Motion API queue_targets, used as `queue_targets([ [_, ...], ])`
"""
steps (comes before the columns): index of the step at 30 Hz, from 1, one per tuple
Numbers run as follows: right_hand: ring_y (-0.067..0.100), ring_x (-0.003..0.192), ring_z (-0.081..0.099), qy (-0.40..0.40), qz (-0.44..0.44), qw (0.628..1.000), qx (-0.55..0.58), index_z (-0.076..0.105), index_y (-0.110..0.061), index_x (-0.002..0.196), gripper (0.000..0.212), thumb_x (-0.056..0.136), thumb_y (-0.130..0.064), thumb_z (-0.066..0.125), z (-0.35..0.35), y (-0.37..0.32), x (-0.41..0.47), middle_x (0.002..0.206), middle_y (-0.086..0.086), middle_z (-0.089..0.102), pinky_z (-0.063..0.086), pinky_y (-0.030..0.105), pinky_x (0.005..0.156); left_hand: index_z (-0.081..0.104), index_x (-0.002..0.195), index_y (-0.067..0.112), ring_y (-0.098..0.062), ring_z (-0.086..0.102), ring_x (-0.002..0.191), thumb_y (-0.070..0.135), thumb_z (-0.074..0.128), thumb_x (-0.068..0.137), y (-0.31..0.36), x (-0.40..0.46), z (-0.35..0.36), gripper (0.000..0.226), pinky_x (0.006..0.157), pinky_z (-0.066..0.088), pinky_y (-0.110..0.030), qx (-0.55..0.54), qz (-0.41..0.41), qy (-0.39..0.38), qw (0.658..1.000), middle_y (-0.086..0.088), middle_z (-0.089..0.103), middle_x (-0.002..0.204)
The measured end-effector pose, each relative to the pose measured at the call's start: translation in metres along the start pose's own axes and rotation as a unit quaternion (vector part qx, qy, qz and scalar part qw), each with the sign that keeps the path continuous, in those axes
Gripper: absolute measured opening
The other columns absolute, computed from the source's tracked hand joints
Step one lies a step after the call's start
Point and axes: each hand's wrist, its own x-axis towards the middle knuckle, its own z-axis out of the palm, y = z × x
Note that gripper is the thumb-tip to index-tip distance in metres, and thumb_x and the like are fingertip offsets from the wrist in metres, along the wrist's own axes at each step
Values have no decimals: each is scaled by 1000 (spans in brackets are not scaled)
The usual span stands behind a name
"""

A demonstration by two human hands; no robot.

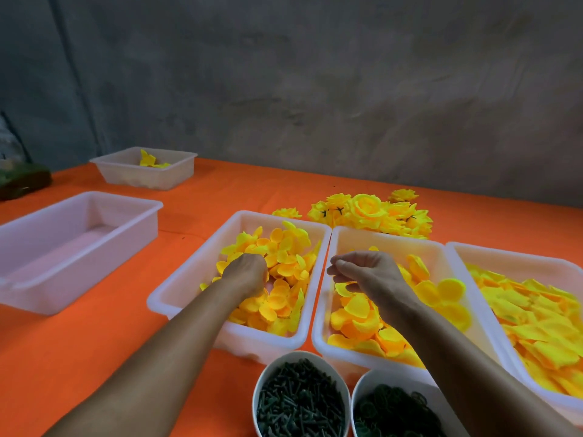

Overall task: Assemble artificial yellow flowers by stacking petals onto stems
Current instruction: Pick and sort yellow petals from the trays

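Observation:
My left hand [249,272] reaches down into a white tray [176,298] of small orange-yellow petals [284,257]; its curled fingertips are buried among them and hidden. My right hand [362,269] hovers over the middle tray [320,313] of larger petals [356,316]. Its fingers are curled, with thumb and forefinger pinched together. A pale yellow petal [345,287] shows just under its palm and looks held. A white bowl of dark green stems [299,402] stands at the near edge. Finished yellow flowers [372,212] lie piled behind the trays.
A third tray [457,247] of flat yellow petals sits at the right. A bowl of dark green rings [388,411] stands beside the stems. At the left are an empty white tray [79,197] and a far tray [126,175] holding a few yellow pieces. An orange cloth [94,342] covers the table.

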Motion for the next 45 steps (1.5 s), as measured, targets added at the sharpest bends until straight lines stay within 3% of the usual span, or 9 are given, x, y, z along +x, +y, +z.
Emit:
queue_targets([
  [7, 5, 73, 65, -17, -64, 996, -64, 72, -8, 94, 11, 90, -10, 62, 19, 10, 24, 84, 4, 73, 46, 8, 58, 75, 87, 12, -23, 64, 94, 9, 73, 76, -11, 14, 9, 12, 72, 46, -26, -89, 17, 45, 995, -9, 71, 97],
  [14, 13, 86, 67, -6, -101, 994, -52, 72, -1, 99, 16, 90, -8, 61, 29, 19, 31, 90, 10, 73, 50, 22, 80, 74, 91, 9, -30, 62, 98, 9, 59, 87, -27, 14, 1, 15, 82, 47, -33, -224, -86, 226, 944, -13, 71, 100],
  [17, 8, 83, 67, 1, -107, 994, -36, 73, -2, 98, 15, 90, -8, 61, 28, 24, 32, 88, 9, 73, 49, 17, 77, 74, 92, 11, -23, 63, 91, 13, 66, 84, -18, 8, 1, 11, 79, 47, -28, -250, -14, 189, 949, -7, 72, 97],
  [21, -1, 77, 66, -1, -108, 994, -31, 73, -10, 93, 12, 90, -9, 61, 28, 28, 34, 84, 2, 73, 48, 11, 71, 73, 96, 20, -7, 56, 78, 2, 69, 73, 4, -7, 2, 29, 61, 39, -7, -289, 128, 45, 948, 2, 68, 99],
  [27, 4, 82, 66, -8, -120, 992, -48, 73, -9, 91, 12, 90, -10, 61, 29, 28, 34, 85, 3, 73, 47, 15, 75, 60, 98, 26, -4, 51, 88, -1, 72, 68, 9, -20, 6, 42, 77, 48, -26, -272, 216, -102, 932, 0, 60, 106],
  [32, 12, 89, 65, -16, -127, 990, -57, 73, -7, 90, 12, 90, -9, 60, 29, 27, 33, 88, 7, 73, 47, 23, 82, 69, 80, 12, -10, 52, 83, 0, 76, 69, 12, -21, 8, 18, 77, 43, -25, -238, 223, -108, 939, 1, 58, 89],
  [36, 13, 89, 64, -20, -130, 990, -50, 72, -6, 89, 12, 90, -8, 60, 29, 25, 32, 88, 8, 72, 47, 24, 82, 64, 69, 20, -16, 49, 108, 12, 74, 71, 15, -20, 6, 13, 95, 40, -31, -165, 177, -35, 970, 1, 60, 111],
  [40, 13, 90, 64, -21, -129, 990, -52, 72, -5, 90, 13, 90, -8, 60, 29, 25, 31, 89, 8, 72, 47, 23, 82, 68, 86, 22, -22, 52, 109, 25, 72, 74, 15, -17, 11, 13, 94, 42, -36, -28, 111, -33, 993, -1, 60, 112],
  [45, 15, 91, 65, -21, -127, 990, -50, 73, -3, 90, 13, 90, -7, 60, 28, 24, 30, 89, 9, 72, 47, 26, 85, 69, 85, 23, -17, 52, 105, 31, 79, 71, 10, -13, 11, 18, 91, 36, -34, -19, 104, -3, 994, 4, 63, 101],
])
